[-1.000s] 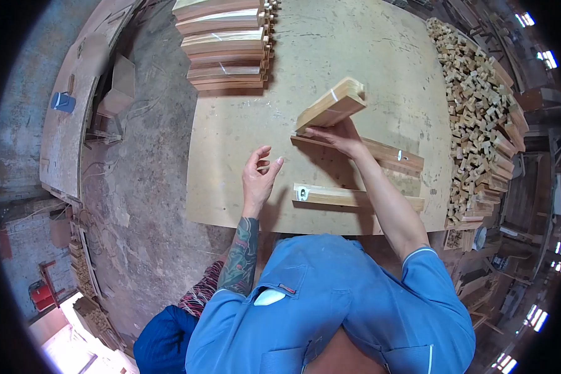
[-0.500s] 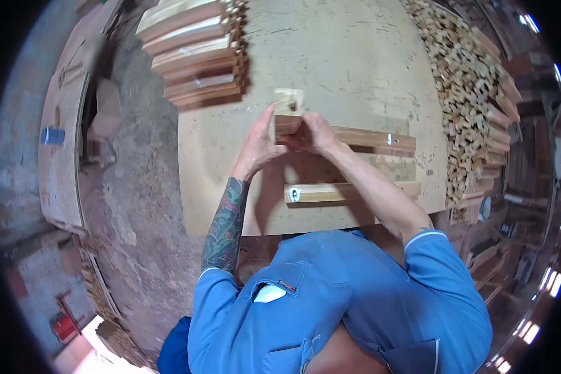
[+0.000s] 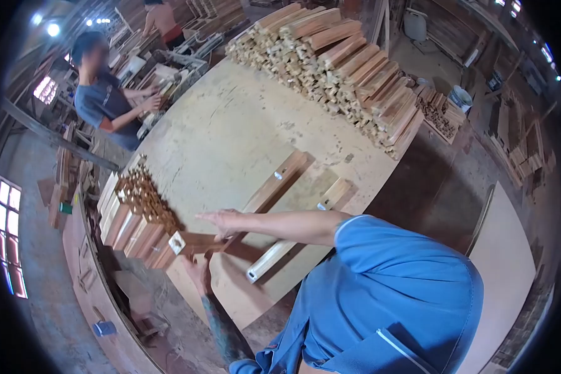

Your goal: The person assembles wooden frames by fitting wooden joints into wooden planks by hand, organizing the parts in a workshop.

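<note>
My left hand (image 3: 197,272), on the tattooed arm, is wrapped round a short wooden piece (image 3: 196,243) near the left end of the table. The pale end of that piece has a dark hole. My right hand (image 3: 221,219) reaches across above it with fingers stretched out, its palm side by the piece. A long wooden bar (image 3: 277,181) lies beside my right hand. Nearer to me, a second long bar (image 3: 271,260) lies on the table, partly under my right forearm.
The pale table (image 3: 230,118) bears a stack of wooden pieces (image 3: 143,230) at its left end and a large pile (image 3: 355,68) along its far right side. A co-worker (image 3: 109,100) stands beyond the left end; another person (image 3: 162,25) is farther back.
The camera view has turned and now takes in the far side of the room. The wooden piece has tilted over, and my right hand has opened with its fingers stretched out.
</note>
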Tool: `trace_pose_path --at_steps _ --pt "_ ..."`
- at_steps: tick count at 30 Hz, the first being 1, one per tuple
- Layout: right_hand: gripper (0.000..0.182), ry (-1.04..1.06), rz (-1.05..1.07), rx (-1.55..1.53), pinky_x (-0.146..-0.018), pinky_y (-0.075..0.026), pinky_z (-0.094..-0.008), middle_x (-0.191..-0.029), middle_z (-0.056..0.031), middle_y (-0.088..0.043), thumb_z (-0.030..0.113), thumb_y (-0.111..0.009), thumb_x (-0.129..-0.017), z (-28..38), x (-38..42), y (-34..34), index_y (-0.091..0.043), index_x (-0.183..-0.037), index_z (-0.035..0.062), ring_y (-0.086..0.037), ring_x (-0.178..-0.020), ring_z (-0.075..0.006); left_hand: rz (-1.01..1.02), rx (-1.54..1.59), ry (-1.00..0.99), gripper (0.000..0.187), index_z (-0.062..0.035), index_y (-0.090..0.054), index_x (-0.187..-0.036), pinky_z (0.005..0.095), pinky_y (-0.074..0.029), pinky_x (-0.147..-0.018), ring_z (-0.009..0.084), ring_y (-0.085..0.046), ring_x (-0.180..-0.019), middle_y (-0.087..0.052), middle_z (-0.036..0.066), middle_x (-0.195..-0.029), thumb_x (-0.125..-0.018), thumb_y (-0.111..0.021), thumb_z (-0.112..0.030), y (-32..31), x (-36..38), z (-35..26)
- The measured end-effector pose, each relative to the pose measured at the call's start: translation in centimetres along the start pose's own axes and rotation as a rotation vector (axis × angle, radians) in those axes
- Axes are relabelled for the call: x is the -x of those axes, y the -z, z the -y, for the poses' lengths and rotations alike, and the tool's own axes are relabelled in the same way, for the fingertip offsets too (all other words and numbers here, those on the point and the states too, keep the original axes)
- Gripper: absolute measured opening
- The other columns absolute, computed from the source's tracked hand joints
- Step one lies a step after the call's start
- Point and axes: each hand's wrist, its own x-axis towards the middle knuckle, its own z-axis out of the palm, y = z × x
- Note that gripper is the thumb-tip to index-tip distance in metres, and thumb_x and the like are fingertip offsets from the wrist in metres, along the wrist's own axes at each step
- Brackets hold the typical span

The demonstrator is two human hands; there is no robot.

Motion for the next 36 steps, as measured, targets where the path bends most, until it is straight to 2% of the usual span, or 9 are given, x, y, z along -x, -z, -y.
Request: trace_pose_path --at_steps 4,5,8,10,13,17,21,27,36 --pt "0.052 0.042 -0.456 -0.162 -0.092 -0.052 -0.0418 -0.115 -0.0159 -0.067 0.037 -0.071 -0.078 -5.0 4.0 14.9 -0.063 -0.124 0.0134 -0.066 -0.104 -0.0299 -0.339 0.084 0.179 0.046 0.0023 -0.055 -0.123 0.0286 -0.048 -0.076 0.0172 -0.056 -0.089 -0.058 0.010 -0.105 -0.086 -0.074 -0.018 -1.3 6.4 2.0" --pt "0.044 0.035 -0.618 -0.235 -0.090 -0.052 -0.0397 -0.112 -0.0149 -0.069 0.034 -0.070 -0.080 -6.8 5.5 20.0 -0.067 -0.118 0.0130 -0.067 -0.101 -0.0271 -0.303 0.020 0.224 0.025 0.0035 -0.062 -0.104 0.0262 -0.046 -0.067 0.0124 -0.055 -0.080 -0.060 0.006 -0.089 -0.092 -0.068 -0.018 -1.8 8.6 3.6" --pt "0.031 -0.084 -1.041 0.103 -0.083 -0.053 -0.0366 -0.101 -0.0090 -0.072 0.032 -0.066 -0.085 -9.1 10.7 35.5 -0.069 -0.110 0.0129 -0.069 -0.092 -0.0268 -0.286 0.191 0.329 0.030 0.0002 -0.066 -0.076 0.0256 -0.042 -0.059 0.0083 -0.054 -0.065 -0.062 0.002 -0.071 -0.097 -0.061 -0.021 -7.3 14.9 0.8" --pt "0.030 -0.334 -0.931 0.328 -0.084 -0.053 -0.0388 -0.112 -0.0039 -0.070 0.028 -0.064 -0.092 -8.6 12.9 44.0 -0.064 -0.120 0.0178 -0.067 -0.094 -0.0215 -0.232 0.231 0.397 0.031 0.0008 -0.066 -0.076 0.0232 -0.043 -0.060 0.0075 -0.055 -0.064 -0.063 0.003 -0.070 -0.097 -0.062 -0.022 -11.3 17.1 -2.2" --pt "0.035 -0.204 -0.895 0.752 -0.101 -0.046 -0.0430 -0.124 -0.0088 -0.063 0.025 -0.064 -0.091 -12.2 12.9 52.5 -0.061 -0.125 0.0193 -0.055 -0.120 -0.0271 -0.156 0.277 0.368 0.030 0.0015 -0.067 -0.078 0.0219 -0.044 -0.061 0.0073 -0.056 -0.066 -0.065 0.003 -0.071 -0.096 -0.064 -0.022 -16.7 17.2 -7.2" --pt "0.033 -0.151 -0.584 0.988 -0.091 -0.049 -0.0441 -0.111 -0.0117 -0.066 0.019 -0.068 -0.085 -14.6 10.6 58.3 -0.064 -0.117 0.0176 -0.061 -0.108 -0.0304 -0.010 0.248 0.237 0.023 0.0022 -0.070 -0.084 0.0215 -0.046 -0.065 0.0072 -0.059 -0.069 -0.067 0.004 -0.074 -0.094 -0.066 -0.018 -21.3 15.2 -11.5" --pt "0.032 -0.219 -0.277 0.912 -0.085 -0.050 -0.0449 -0.104 -0.0088 -0.069 0.019 -0.078 -0.075 -10.9 9.8 59.9 -0.068 -0.106 0.0147 -0.063 -0.103 -0.0306 0.005 0.160 0.212 0.017 0.0019 -0.071 -0.091 0.0217 -0.048 -0.068 0.0067 -0.060 -0.072 -0.069 0.004 -0.078 -0.093 -0.067 -0.015 -22.8 13.7 -13.9" --pt "0.032 0.246 -0.417 0.489 -0.081 -0.048 -0.0340 -0.093 -0.0064 -0.069 0.031 -0.071 -0.086 -7.3 8.8 56.7 -0.067 -0.109 0.0076 -0.065 -0.091 -0.0197 -0.067 0.274 0.177 0.015 0.0016 -0.071 -0.094 0.0238 -0.049 -0.071 0.0076 -0.061 -0.075 -0.069 0.003 -0.080 -0.092 -0.068 -0.013 -25.0 11.3 -17.0" --pt "0.054 0.127 -0.061 -1.192 -0.095 -0.048 -0.0336 -0.122 -0.0109 -0.063 0.035 -0.053 -0.100 -10.5 12.1 34.4 -0.046 -0.138 -0.0019 -0.059 -0.113 -0.0175 -0.101 0.278 -0.202 0.018 -0.0006 -0.068 -0.104 0.0266 -0.051 -0.078 0.0152 -0.064 -0.089 -0.067 0.010 -0.099 -0.088 -0.070 -0.007 -22.6 4.2 -26.8"
